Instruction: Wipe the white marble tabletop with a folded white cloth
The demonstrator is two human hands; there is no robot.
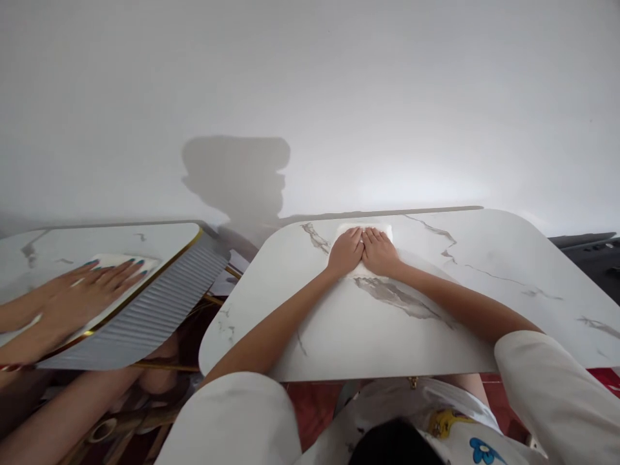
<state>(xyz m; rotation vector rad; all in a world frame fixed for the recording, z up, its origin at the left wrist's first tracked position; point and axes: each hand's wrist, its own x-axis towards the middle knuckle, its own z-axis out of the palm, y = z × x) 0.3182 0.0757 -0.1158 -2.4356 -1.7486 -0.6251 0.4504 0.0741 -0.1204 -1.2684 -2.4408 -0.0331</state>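
Note:
A thin white square sheet (371,268), cloth or tissue, lies near the far edge of the white marble-patterned table (339,342). My left hand (345,250) rests flat on the left part of it, fingers stretched forward. Beside it, my right hand (380,250) lies flat on the same sheet. The two hands touch or nearly touch along their inner sides. Both palms face down, so they hide much of the sheet's middle, while its edges show around them.
At the left stands a second marble-patterned table (162,242) with a gold rim and ribbed grey side. Another person's hands (97,287), with coloured nails, lie on a white sheet (148,263) there. A gap separates the tables. A plain wall (387,97) rises behind.

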